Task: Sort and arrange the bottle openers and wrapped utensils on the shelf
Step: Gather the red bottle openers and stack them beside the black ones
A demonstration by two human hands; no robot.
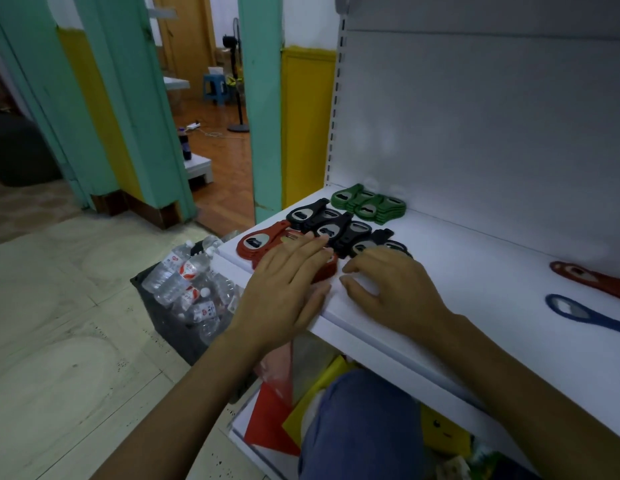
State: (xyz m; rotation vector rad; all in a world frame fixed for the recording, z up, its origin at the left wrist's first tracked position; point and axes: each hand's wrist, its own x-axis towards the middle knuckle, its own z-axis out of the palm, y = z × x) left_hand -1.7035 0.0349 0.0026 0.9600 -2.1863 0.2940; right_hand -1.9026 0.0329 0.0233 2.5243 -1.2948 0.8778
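— White shelf (474, 271) with a pegged back panel, teal door frames off to the left. Where are the bottle openers?

— Grouped by colour at the shelf's left end: green bottle openers (369, 204) stacked at the back, black bottle openers (331, 223) in front of them, and red bottle openers (263, 240) nearest the edge.

— And the hands?

— The left hand (284, 282) lies flat on the red ones, fingers straight and close together, thumb along the shelf's front lip. The right hand (395, 285) sits just beside it, fingers arched over the near black openers, thumb apart. I cannot tell whether it grips one.

— Anything further right?

— A long red opener (588, 277) and a long blue opener (578, 313), lying well apart from the piles.

— On the floor?

— Water bottles (178, 271) in a dark crate (170, 327), left of the shelf.
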